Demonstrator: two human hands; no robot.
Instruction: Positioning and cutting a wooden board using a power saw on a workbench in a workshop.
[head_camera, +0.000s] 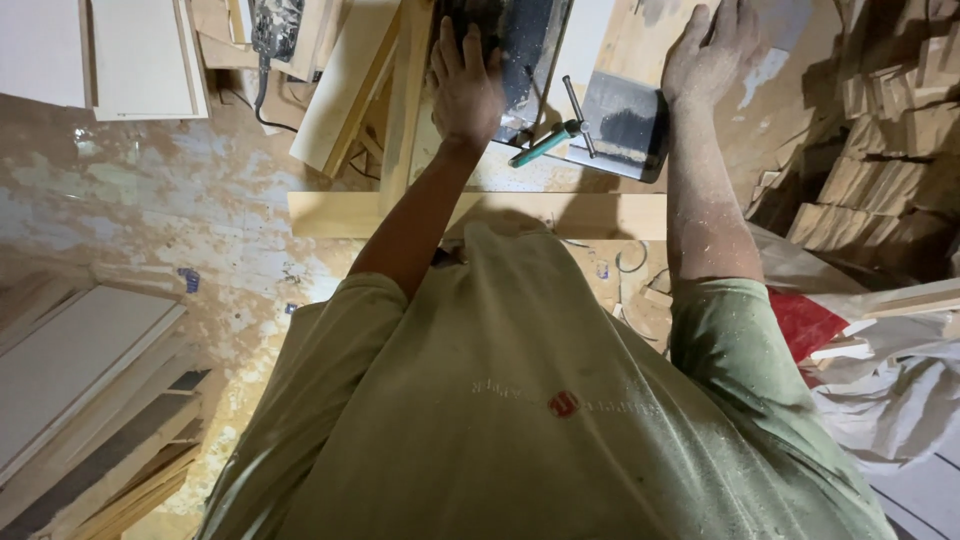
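Observation:
My left hand (465, 85) lies flat, fingers together, on a pale wooden piece at the edge of a dark machine table (530, 50). Over to the right, my right hand (710, 50) presses palm down on a wooden board (640, 30), with its fingers spread. Both hands are dusted with sawdust. Between them a clamp with a green handle (545, 143) grips a dark metal plate (625, 125) to the bench. A long wooden beam (330, 213) forms the bench's front edge, just above my green shirt.
Stacks of cut wood blocks (890, 130) rise at the right. Flat panels (70, 370) lean at lower left, white boards (145, 55) lie at upper left. A power tool with a cord (270, 40) sits on planks. Red and white sacks (880, 370) lie at right.

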